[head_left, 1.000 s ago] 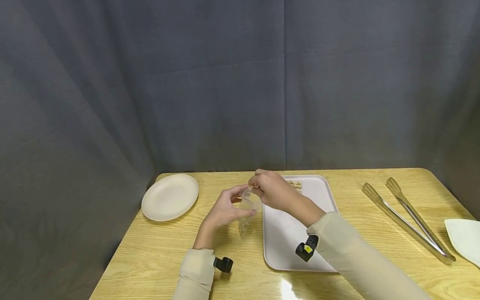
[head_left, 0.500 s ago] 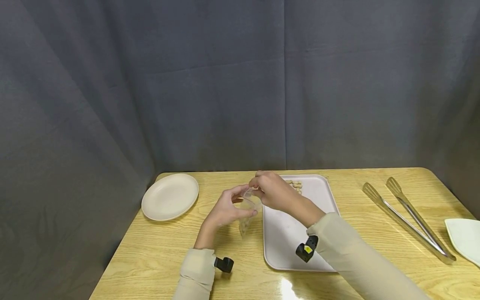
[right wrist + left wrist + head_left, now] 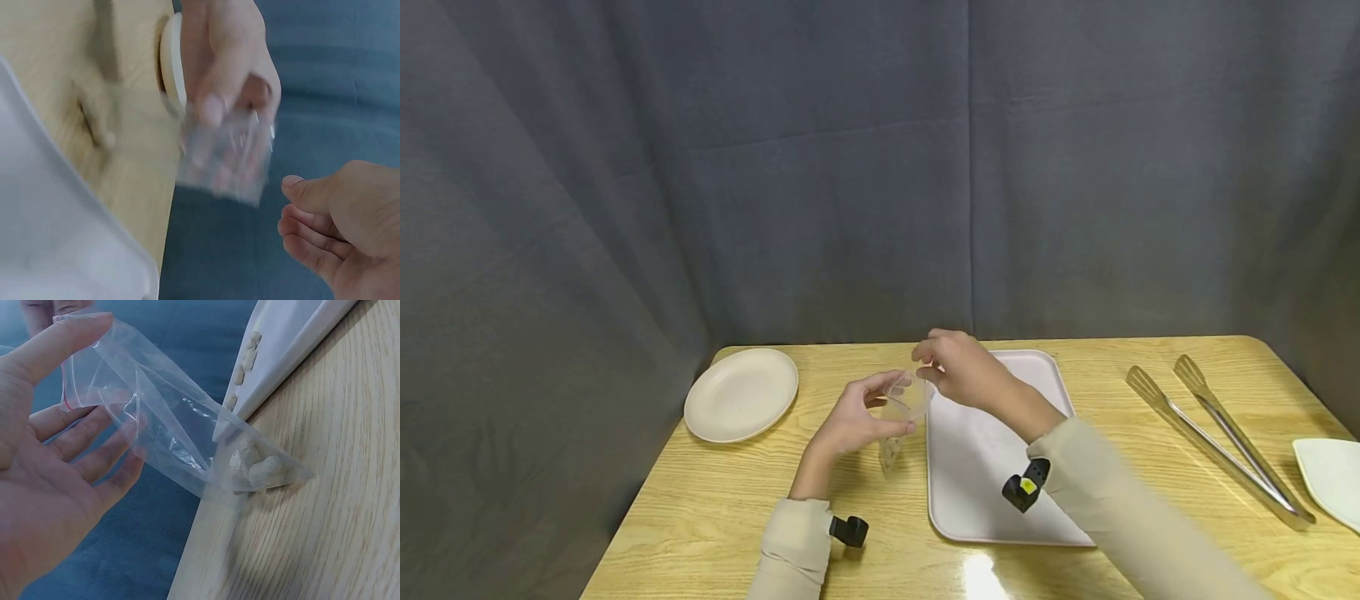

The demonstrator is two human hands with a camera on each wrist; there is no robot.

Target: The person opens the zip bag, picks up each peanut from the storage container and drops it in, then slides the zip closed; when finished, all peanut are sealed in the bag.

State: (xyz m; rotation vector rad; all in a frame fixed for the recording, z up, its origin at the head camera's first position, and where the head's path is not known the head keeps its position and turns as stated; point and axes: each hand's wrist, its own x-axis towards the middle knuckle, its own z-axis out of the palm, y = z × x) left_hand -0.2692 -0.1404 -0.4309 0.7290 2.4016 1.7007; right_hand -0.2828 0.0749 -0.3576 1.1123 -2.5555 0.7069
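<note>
My left hand (image 3: 852, 421) holds a clear zip bag (image 3: 169, 419) by its mouth, thumb on one side and fingers on the other, so the mouth gapes. Several peanuts (image 3: 265, 472) in their shells lie in the bag's bottom corner, which hangs close over the table. Just right of the mouth in the head view is my right hand (image 3: 966, 371), thumb and fingers loosely curled. The right wrist view shows that hand with nothing between thumb and fingers, apart from the bag. More peanuts (image 3: 249, 359) lie in the white tray (image 3: 985, 500); in the head view my right hand hides them.
At the back left of the wooden table (image 3: 700, 517) is a cream plate (image 3: 741, 396). Metal tongs (image 3: 1225, 442) lie to the right of the tray. A white, flat-ended utensil (image 3: 1330, 475) is partly seen at the right edge. A dark curtain (image 3: 820, 208) hangs behind.
My right hand has drawn off the bag's mouth, moving right and slightly up. The mouth looks wider. My left hand and the bag have stayed almost in place.
</note>
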